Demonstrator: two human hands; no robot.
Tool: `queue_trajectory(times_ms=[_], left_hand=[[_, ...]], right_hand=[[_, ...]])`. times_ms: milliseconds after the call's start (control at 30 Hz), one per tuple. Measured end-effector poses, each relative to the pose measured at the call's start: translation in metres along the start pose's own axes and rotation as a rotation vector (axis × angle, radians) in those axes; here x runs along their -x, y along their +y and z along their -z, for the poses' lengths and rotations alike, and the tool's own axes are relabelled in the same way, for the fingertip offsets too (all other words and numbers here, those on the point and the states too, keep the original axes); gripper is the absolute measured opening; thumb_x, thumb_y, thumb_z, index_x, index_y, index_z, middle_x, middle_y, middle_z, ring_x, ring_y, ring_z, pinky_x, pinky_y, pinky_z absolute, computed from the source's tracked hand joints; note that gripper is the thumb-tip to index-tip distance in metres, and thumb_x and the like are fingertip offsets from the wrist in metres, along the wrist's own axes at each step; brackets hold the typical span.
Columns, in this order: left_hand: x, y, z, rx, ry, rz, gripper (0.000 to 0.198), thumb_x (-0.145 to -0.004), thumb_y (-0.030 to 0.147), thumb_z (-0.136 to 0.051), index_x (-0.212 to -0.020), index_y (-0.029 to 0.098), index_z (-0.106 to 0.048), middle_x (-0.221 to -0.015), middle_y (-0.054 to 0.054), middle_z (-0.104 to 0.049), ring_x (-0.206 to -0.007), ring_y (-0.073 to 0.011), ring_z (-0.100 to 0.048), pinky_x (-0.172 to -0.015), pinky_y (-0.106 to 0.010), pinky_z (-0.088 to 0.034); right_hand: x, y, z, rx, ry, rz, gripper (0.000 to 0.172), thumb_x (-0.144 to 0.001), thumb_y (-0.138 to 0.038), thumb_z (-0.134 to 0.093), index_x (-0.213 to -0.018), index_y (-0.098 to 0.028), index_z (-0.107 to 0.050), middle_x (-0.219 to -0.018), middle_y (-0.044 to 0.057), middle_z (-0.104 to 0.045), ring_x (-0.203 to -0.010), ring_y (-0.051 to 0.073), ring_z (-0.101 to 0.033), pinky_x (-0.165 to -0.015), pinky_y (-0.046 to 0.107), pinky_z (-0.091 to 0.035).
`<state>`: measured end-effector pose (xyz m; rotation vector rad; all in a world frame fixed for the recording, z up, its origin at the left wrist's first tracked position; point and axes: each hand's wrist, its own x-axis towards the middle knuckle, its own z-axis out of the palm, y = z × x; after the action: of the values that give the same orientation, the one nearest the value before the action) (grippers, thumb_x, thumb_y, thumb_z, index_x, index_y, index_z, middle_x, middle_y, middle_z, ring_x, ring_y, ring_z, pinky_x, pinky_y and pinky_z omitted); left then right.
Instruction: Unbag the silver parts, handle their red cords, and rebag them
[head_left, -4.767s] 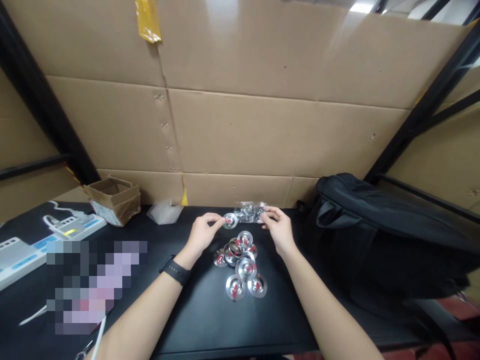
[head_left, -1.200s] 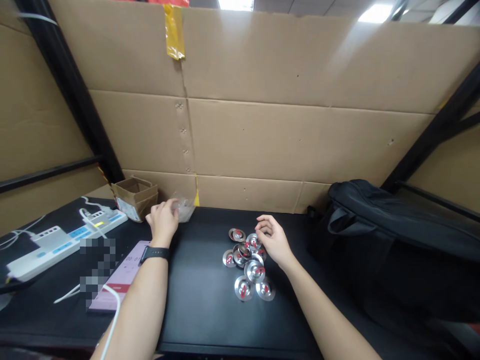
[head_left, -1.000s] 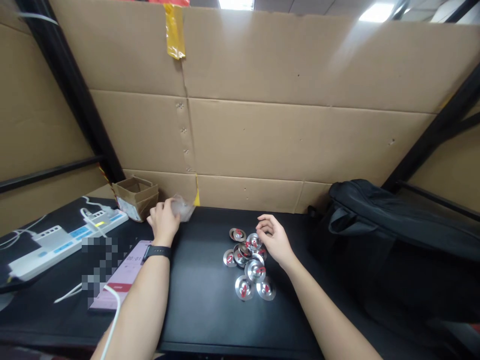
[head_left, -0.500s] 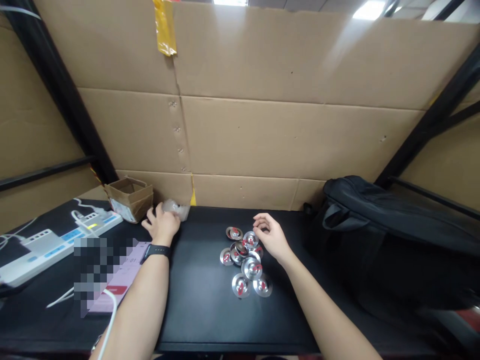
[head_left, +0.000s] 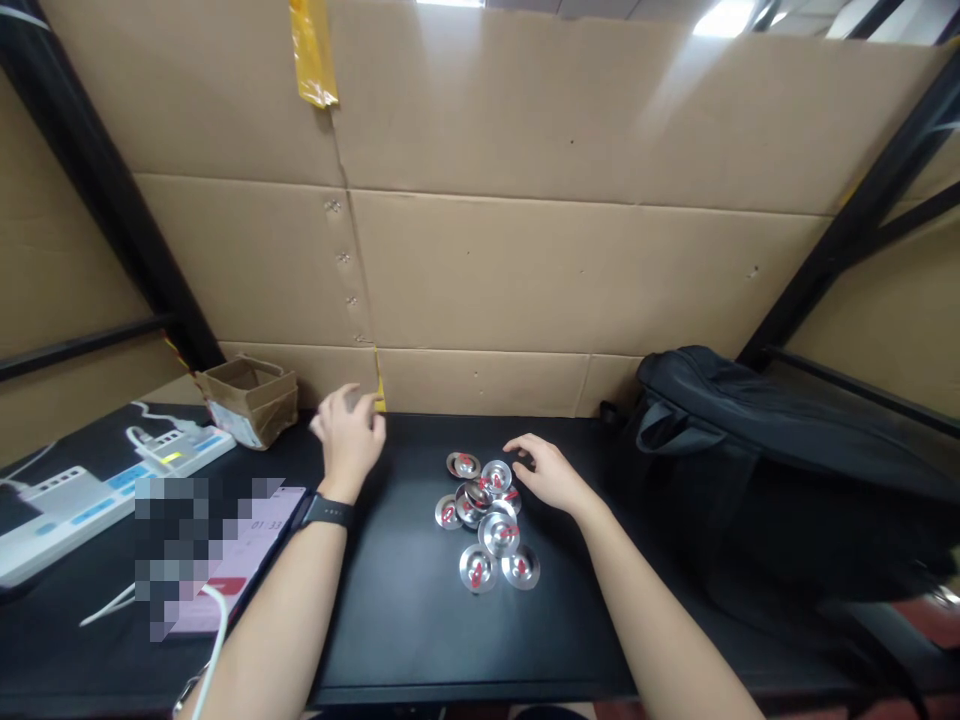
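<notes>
My left hand (head_left: 351,435) hovers at the back left of the black table, its curved fingers blurred by motion. A small greyish patch shows between them; I cannot make out what it is or whether it is held. My right hand (head_left: 546,472) is open beside the pile, fingers apart and loosely bent, with nothing in them. Just left of its fingertips lies a shiny metal disc (head_left: 496,476) with a raised centre and red marking. Several similar discs overlap around it, among them a front-left disc (head_left: 478,568) and a front-right disc (head_left: 521,567).
An open cardboard box (head_left: 259,405) stands at the back left, near a white power strip (head_left: 112,510) with cables. A phone (head_left: 251,550) with a lit screen lies by my left forearm. A black bag (head_left: 780,480) fills the right side. Cardboard panels (head_left: 480,280) rise behind.
My left hand has moved right, and the clear plastic lump beside it no longer shows. My right hand stays beside the discs, its fingers slightly more spread. The view has shifted slightly.
</notes>
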<state>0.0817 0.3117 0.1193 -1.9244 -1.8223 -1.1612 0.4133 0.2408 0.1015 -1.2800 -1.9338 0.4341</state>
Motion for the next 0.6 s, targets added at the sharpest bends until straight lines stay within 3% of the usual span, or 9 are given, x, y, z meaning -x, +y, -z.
queue_trajectory(times_ms=[133, 200, 300, 433, 600], left_hand=[[0.019, 0.036, -0.014, 0.358, -0.430, -0.434, 0.033, -0.097, 0.027, -0.045, -0.123, 0.027, -0.065, -0.128, -0.007, -0.064, -0.119, -0.0219, -0.057, -0.102, -0.037, -0.041], [0.034, 0.052, -0.023, 0.396, -0.535, -0.536, 0.036, -0.098, 0.029, -0.046, -0.130, 0.030, -0.062, -0.134, -0.005, -0.063, -0.125, -0.0220, -0.054, -0.102, -0.038, -0.040], [0.048, 0.067, -0.033, 0.377, -0.581, -0.567, 0.031, -0.098, 0.026, -0.047, -0.122, 0.031, -0.067, -0.127, -0.004, -0.068, -0.119, -0.0229, -0.058, -0.097, -0.039, -0.040], [0.048, 0.069, -0.036, 0.366, -0.579, -0.558, 0.023, -0.093, 0.020, -0.054, -0.102, 0.030, -0.073, -0.106, -0.002, -0.074, -0.100, -0.0217, -0.064, -0.087, -0.035, -0.042], [0.041, 0.065, -0.031, 0.500, -0.527, -0.367, 0.022, -0.088, 0.018, -0.060, -0.106, 0.028, -0.069, -0.095, 0.000, -0.075, -0.092, -0.0204, -0.067, -0.087, -0.034, -0.044]], right_hand=[[-0.001, -0.004, 0.002, -0.041, -0.093, 0.052, 0.037, -0.080, -0.008, -0.060, -0.109, -0.026, -0.074, -0.112, 0.005, -0.072, -0.101, 0.021, -0.067, -0.080, 0.032, -0.053], [-0.001, -0.008, 0.001, -0.070, -0.127, 0.100, 0.036, -0.082, -0.009, -0.060, -0.109, -0.027, -0.075, -0.114, 0.005, -0.072, -0.107, 0.022, -0.067, -0.086, 0.034, -0.053], [-0.002, -0.011, -0.003, -0.084, -0.132, 0.127, 0.033, -0.085, -0.009, -0.058, -0.105, -0.027, -0.077, -0.113, 0.005, -0.073, -0.106, 0.022, -0.067, -0.091, 0.037, -0.053], [-0.003, -0.010, -0.008, -0.046, -0.088, 0.107, 0.026, -0.088, -0.014, -0.058, -0.101, -0.026, -0.077, -0.106, 0.005, -0.073, -0.100, 0.021, -0.068, -0.085, 0.035, -0.053], [-0.003, -0.019, -0.015, -0.045, 0.032, 0.076, 0.021, -0.087, -0.020, -0.064, -0.103, -0.026, -0.075, -0.106, 0.006, -0.072, -0.097, 0.021, -0.068, -0.080, 0.033, -0.054]])
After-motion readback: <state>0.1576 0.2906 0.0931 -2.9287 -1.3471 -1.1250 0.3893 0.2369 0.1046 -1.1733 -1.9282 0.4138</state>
